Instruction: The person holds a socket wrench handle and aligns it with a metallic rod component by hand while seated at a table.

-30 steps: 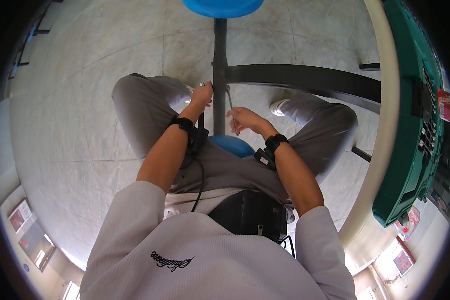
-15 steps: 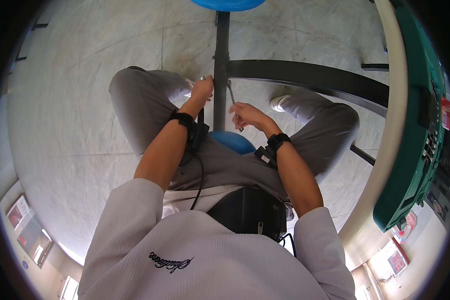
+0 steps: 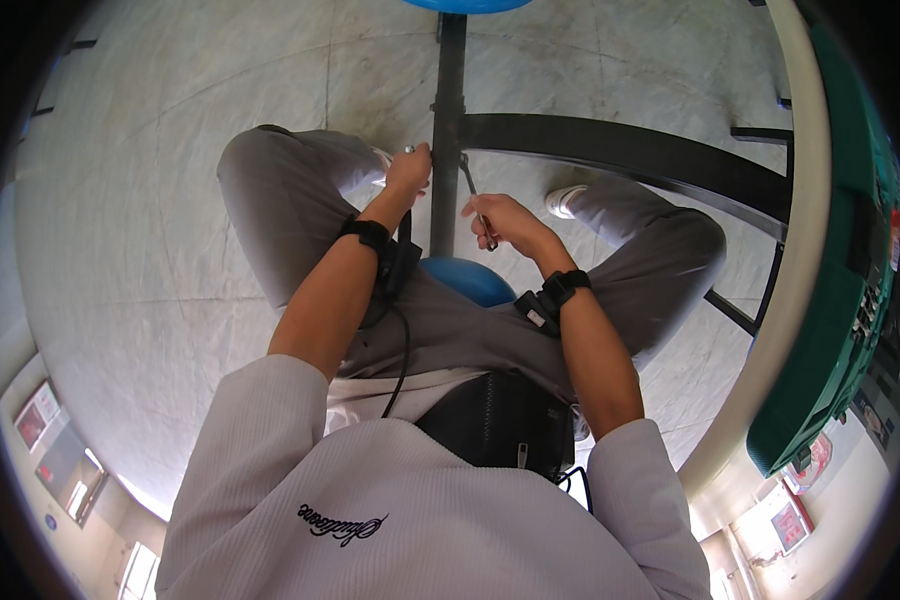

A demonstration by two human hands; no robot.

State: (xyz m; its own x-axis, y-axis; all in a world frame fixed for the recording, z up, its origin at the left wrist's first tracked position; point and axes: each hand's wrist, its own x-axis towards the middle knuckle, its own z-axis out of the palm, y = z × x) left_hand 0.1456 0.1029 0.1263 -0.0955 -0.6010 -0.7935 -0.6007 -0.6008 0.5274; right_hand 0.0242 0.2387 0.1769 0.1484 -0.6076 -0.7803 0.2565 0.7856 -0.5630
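My right hand (image 3: 506, 222) is closed round the handle of a metal wrench (image 3: 476, 188). The wrench's far end meets the right side of a dark metal bar (image 3: 448, 190), near where a crossbeam (image 3: 620, 145) joins it. On the bar's other side, my left hand (image 3: 408, 172) is closed against the metal at about the same height. A small shiny silver spot shows at its knuckles. What its fingers grip, if anything, is hidden.
A blue round seat (image 3: 467, 282) shows between my legs, and another blue seat (image 3: 467, 4) at the far end of the bar. On the right, a green tool case (image 3: 820, 350) rests on a pale curved tabletop (image 3: 770, 330). Tiled floor (image 3: 210, 210) surrounds my legs.
The wrench handle has swung a little, its near end shifting right and up with my right hand. My left hand stays at the bar. The view has shifted slightly.
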